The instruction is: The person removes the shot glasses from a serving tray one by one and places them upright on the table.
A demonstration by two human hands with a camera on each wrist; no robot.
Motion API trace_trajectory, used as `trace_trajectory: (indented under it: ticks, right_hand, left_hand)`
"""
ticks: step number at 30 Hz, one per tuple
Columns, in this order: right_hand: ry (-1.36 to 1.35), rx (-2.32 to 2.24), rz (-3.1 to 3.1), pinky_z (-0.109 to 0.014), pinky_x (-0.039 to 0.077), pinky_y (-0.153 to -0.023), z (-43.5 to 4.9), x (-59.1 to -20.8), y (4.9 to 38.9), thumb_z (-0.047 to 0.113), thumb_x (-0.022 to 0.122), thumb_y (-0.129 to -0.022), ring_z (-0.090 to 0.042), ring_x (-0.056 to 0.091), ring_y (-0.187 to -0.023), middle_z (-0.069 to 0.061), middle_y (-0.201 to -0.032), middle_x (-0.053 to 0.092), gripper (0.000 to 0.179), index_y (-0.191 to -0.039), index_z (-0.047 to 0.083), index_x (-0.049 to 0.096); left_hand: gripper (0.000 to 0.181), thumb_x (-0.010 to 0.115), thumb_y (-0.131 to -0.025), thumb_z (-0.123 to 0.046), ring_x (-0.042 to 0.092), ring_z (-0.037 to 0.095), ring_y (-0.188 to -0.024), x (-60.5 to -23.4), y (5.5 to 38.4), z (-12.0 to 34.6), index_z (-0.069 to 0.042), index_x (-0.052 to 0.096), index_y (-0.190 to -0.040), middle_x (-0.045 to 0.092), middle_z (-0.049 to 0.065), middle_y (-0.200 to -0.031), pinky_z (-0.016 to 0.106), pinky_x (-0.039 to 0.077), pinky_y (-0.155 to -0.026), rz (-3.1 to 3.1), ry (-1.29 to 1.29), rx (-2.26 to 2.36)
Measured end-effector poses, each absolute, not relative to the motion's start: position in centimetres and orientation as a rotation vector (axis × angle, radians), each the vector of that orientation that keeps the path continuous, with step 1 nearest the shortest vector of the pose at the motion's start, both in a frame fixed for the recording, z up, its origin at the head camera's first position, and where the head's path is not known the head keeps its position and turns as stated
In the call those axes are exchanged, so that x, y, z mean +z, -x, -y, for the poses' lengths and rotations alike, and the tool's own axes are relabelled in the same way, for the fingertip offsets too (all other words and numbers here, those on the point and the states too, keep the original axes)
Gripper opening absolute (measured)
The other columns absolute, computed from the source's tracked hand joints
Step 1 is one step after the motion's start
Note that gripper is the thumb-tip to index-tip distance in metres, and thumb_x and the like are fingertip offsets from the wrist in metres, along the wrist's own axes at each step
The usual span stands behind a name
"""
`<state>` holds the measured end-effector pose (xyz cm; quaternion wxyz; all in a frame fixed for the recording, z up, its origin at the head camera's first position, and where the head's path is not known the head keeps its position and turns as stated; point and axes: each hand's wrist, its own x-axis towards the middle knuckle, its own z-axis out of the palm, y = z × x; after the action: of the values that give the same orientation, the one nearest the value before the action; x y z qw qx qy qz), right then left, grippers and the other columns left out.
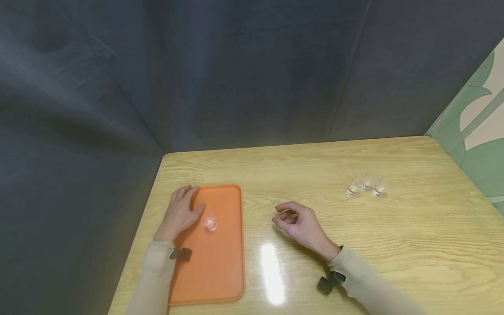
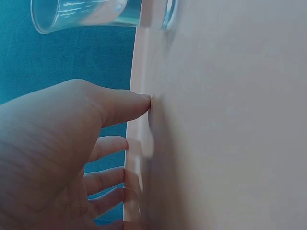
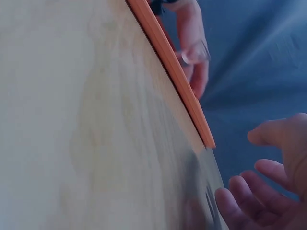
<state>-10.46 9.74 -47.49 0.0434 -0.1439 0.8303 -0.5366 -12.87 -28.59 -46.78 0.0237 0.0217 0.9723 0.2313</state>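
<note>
On an orange tray (image 1: 212, 271) stands a small clear glass (image 1: 210, 223), close to the tip of my left thumb but apart from it. My left hand (image 1: 179, 216) lies spread at the tray's far left corner, fingers over the rim and thumb on the tray's floor. In the left wrist view the glass (image 2: 91, 14) appears at the top, above the thumb. To the right of the tray, my right hand (image 1: 305, 225) hovers over the table with loosely bent fingers and nothing in it. The right wrist view shows these fingers (image 3: 240, 189) apart from one another.
Three more small clear glasses (image 1: 367, 183) stand grouped on the right part of the wooden table (image 1: 393, 245). Dark cloth (image 1: 275, 78) hangs behind the table and along its left side. A green leaf-patterned surface (image 1: 484, 162) borders the right edge.
</note>
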Motion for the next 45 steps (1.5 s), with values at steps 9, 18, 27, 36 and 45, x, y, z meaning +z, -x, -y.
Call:
trace_trajectory:
  ticks: [9, 18, 27, 36, 45]
  right_hand:
    - [0.692, -1.621, -2.441, -0.025, 0.064, -0.079, -6.8, -47.2, 9.8, 0.012, 0.082, -0.092, -0.019, 0.075, -0.091, -0.014, -0.11, 0.078, 0.033, -0.122, -0.001, 0.074]
    - [0.799, -1.672, -2.344, -0.028, 0.065, -0.082, -3.3, -46.5, 9.5, 0.01, 0.081, -0.092, -0.028, 0.075, -0.095, -0.015, -0.11, 0.077, 0.033, -0.121, -0.004, 0.074]
    - [0.831, -1.673, -2.28, -0.025, 0.064, -0.082, -0.1, -45.9, 9.4, 0.011, 0.08, -0.094, -0.025, 0.073, -0.097, -0.016, -0.115, 0.075, 0.034, -0.124, -0.003, 0.073]
    - [0.891, -1.59, -2.415, -0.024, 0.06, -0.077, 2.5, -45.4, 9.7, 0.018, 0.08, -0.093, -0.023, 0.073, -0.091, -0.012, -0.113, 0.078, 0.034, -0.121, -0.001, 0.075]
    - [0.877, -1.453, -2.578, -0.022, 0.056, -0.079, 4.7, -45.4, 10.1, 0.031, 0.081, -0.094, -0.022, 0.074, -0.091, -0.006, -0.111, 0.078, 0.038, -0.122, 0.005, 0.075]
  left_hand:
    - [0.068, 0.065, -0.104, -0.032, 0.025, 0.05, -0.156, -46.4, 12.9, 28.5, -0.003, 0.042, -0.161, 0.033, 0.029, -0.167, 0.068, 0.028, -0.126, -3.011, -0.072, 0.716]
    - [0.069, 0.066, -0.103, -0.033, 0.024, 0.05, -0.157, -46.2, 13.1, 28.6, -0.003, 0.042, -0.161, 0.033, 0.029, -0.167, 0.068, 0.028, -0.127, -3.017, -0.075, 0.712]
    - [0.07, 0.066, -0.103, -0.033, 0.024, 0.049, -0.157, -46.2, 13.2, 28.5, -0.003, 0.042, -0.161, 0.033, 0.029, -0.167, 0.069, 0.028, -0.126, -3.018, -0.065, 0.715]
    - [0.07, 0.066, -0.102, -0.034, 0.024, 0.049, -0.158, -46.4, 12.9, 28.5, -0.004, 0.043, -0.161, 0.033, 0.029, -0.168, 0.069, 0.028, -0.126, -3.013, -0.055, 0.74]
    - [0.07, 0.067, -0.103, -0.034, 0.024, 0.05, -0.157, -46.4, 12.7, 28.4, -0.004, 0.042, -0.161, 0.032, 0.029, -0.168, 0.071, 0.028, -0.125, -3.012, -0.068, 0.72]
